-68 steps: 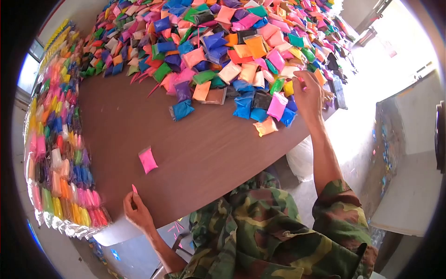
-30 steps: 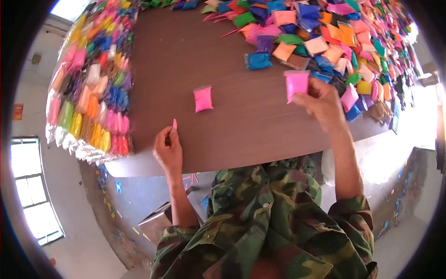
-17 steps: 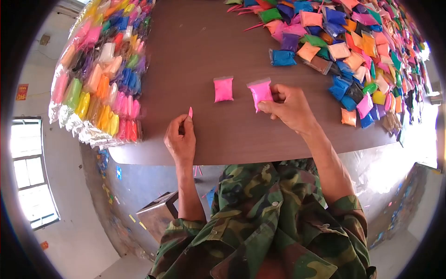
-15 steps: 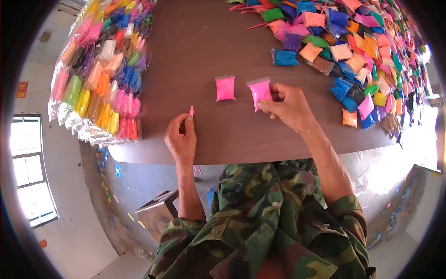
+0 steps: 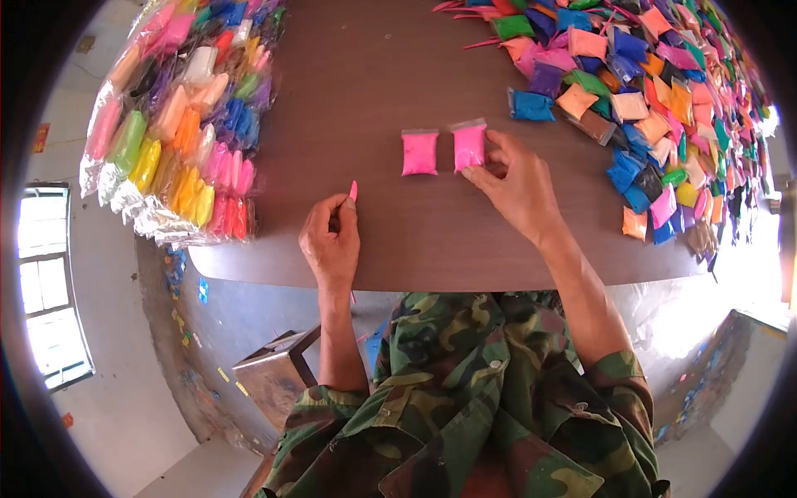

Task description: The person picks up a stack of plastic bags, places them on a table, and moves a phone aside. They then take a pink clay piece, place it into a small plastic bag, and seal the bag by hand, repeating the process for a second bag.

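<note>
Two small clear bags of bright pink clay-like material are side by side over the brown table point(image 5: 332, 100). The left pink packet point(image 5: 420, 153) lies flat and untouched. At the right pink packet point(image 5: 469, 144), my right hand point(image 5: 521, 184) has its thumb on the lower edge and its fingers along the right side. My left hand point(image 5: 330, 236) is closed around a thin pink plastic stick point(image 5: 354, 190), whose flat tip pokes up past the thumb and forefinger. Most of the stick is hidden in the fist.
Long bags of many-coloured material point(image 5: 178, 133) are stacked on the table's left side. A large heap of small coloured packets point(image 5: 631, 108) covers the right, with pink sticks at its far edge. Below the table a box point(image 5: 278, 373) stands on the floor.
The right hand has brought its pink packet down beside the other one, more upright and in line with it. Its fingers have loosened somewhat. The left hand keeps the stick; the view has shifted slightly.
</note>
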### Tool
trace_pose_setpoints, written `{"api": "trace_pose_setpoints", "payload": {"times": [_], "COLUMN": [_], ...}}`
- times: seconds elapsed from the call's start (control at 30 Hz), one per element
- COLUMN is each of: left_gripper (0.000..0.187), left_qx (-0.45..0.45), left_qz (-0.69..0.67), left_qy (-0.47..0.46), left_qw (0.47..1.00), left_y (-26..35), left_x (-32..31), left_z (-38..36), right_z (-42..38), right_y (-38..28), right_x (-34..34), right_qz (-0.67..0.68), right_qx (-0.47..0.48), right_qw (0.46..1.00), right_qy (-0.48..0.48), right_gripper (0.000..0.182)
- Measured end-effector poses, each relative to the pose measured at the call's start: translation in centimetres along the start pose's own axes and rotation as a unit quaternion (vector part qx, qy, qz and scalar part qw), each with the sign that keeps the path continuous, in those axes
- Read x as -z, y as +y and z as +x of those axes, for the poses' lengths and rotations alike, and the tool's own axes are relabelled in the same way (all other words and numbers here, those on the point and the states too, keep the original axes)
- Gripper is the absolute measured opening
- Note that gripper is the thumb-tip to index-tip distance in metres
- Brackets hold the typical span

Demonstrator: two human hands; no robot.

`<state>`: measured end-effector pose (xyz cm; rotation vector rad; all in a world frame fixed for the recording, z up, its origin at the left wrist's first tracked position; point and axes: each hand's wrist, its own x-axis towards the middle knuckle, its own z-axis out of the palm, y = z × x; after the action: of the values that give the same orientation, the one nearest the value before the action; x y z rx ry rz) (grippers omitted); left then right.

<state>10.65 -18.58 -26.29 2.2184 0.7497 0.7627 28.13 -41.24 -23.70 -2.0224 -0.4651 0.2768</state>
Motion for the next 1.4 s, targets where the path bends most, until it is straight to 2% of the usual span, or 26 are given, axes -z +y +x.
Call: {"api": "trace_pose_setpoints", "payload": {"times": [0.03,0.23,0.43,0.63,0.73,0.8,0.9,1.0,1.1,1.2,1.3,1.33,1.4], "left_gripper": [0.011,0.010,0.009,0.008,0.008,0.010,0.018,0.030,0.037,0.042,0.039,0.037,0.032], "left_qx": [0.001,0.003,-0.009,-0.014,-0.052,-0.071,-0.181,-0.250,-0.223,-0.269,-0.250,-0.204,-0.106], "left_qz": [-0.002,-0.002,0.000,0.013,0.054,0.074,0.131,0.144,-0.027,-0.067,-0.096,-0.132,-0.198], "left_qy": [0.001,-0.001,0.003,0.006,0.010,0.008,0.043,0.044,-0.036,-0.092,-0.178,-0.207,-0.265], "left_qw": [1.000,1.000,1.000,1.000,0.997,0.995,0.974,0.957,0.974,0.956,0.947,0.948,0.938], "left_y": [-0.1,-0.1,0.0,-0.1,0.0,0.5,0.9,2.0,7.1,11.3,11.2,11.4,12.1], "left_x": [0.0,-0.1,-0.1,-0.1,-0.2,-0.2,0.0,0.2,-0.9,-2.3,-3.5,-3.4,-2.9], "left_z": [0.0,-0.1,0.0,0.0,-0.1,-0.5,-0.5,-1.3,-3.3,-3.9,-4.1,-4.2,-4.6], "right_z": [-0.1,-0.1,0.0,0.2,-0.2,-0.9,-2.5,-4.4,-6.4,-7.9,-9.0,-9.3,-10.0], "right_y": [-0.2,-0.5,-0.9,0.4,0.3,-0.3,-0.7,-0.7,-1.0,-1.4,-0.7,-0.3,0.2], "right_x": [0.1,0.4,0.1,-0.1,0.2,1.0,2.1,3.1,3.9,4.3,5.6,6.0,5.7], "right_qz": [-0.055,-0.028,-0.056,-0.058,-0.001,0.089,0.202,0.277,0.307,0.302,0.295,0.293,0.258], "right_qx": [0.019,-0.019,0.030,0.036,-0.025,-0.066,-0.100,-0.109,-0.112,-0.129,-0.120,-0.111,-0.021], "right_qw": [0.998,0.999,0.998,0.998,1.000,0.993,0.972,0.951,0.939,0.936,0.937,0.938,0.959], "right_qy": [0.007,0.009,0.010,-0.001,-0.014,-0.038,-0.061,-0.081,-0.105,-0.126,-0.143,-0.149,-0.111], "right_gripper": [0.055,0.045,0.040,0.046,0.053,0.054,0.055,0.050,0.044,0.040,0.040,0.040,0.038]}}
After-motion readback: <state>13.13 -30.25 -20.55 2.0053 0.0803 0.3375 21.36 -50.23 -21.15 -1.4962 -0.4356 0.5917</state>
